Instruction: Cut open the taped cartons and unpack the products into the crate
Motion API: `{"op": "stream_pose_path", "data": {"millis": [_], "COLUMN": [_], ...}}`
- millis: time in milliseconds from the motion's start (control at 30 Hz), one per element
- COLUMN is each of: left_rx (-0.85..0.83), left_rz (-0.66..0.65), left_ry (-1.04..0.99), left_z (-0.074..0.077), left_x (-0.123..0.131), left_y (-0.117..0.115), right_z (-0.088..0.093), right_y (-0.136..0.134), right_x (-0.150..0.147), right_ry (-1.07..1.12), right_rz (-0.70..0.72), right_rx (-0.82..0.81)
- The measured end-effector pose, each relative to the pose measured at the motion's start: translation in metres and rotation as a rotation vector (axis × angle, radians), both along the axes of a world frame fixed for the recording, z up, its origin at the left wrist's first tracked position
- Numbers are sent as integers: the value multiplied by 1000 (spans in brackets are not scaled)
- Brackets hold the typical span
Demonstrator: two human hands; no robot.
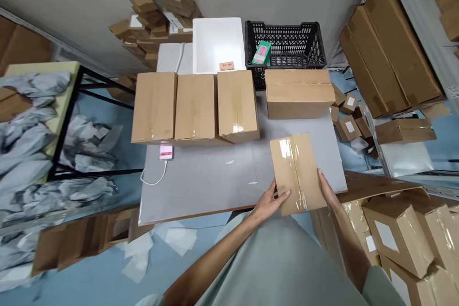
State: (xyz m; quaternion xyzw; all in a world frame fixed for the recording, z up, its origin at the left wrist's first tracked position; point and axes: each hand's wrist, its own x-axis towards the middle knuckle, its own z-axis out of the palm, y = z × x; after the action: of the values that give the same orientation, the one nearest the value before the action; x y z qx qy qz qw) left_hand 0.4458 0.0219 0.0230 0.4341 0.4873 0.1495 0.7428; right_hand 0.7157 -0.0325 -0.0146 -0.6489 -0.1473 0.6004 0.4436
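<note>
Cardboard box (297,173), held by thumb-spread left hand (268,204) and right hand (327,191).

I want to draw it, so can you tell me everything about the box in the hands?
The box is plain brown and looks like cardboard. Its big face is a rectangle, turned a little askew, with a seam down its length and shiny, clear-looking tape along it. It looks shut. The left hand grips its left side, thumb on top; the right hand touches its right edge. It is at the table's near edge; whether it rests there, I can't tell.
</note>
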Motion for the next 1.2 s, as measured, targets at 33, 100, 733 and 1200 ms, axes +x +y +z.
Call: {"op": "stream_pose_path", "data": {"millis": [33, 100, 733, 1200], "left_rx": [52, 176, 305, 788], "left_rz": [4, 19, 129, 390], "left_ry": [2, 44, 203, 273], "left_z": [10, 29, 53, 188], "left_x": [3, 10, -3, -53], "left_y": [5, 21, 104, 147], "right_z": [12, 33, 47, 165], "right_y": [9, 33, 119, 184], "right_x": [5, 13, -29, -69], "right_ry": [-6, 5, 79, 58], "right_rz": [-17, -37, 85, 107], "right_rx": [-13, -16, 47, 526]}}
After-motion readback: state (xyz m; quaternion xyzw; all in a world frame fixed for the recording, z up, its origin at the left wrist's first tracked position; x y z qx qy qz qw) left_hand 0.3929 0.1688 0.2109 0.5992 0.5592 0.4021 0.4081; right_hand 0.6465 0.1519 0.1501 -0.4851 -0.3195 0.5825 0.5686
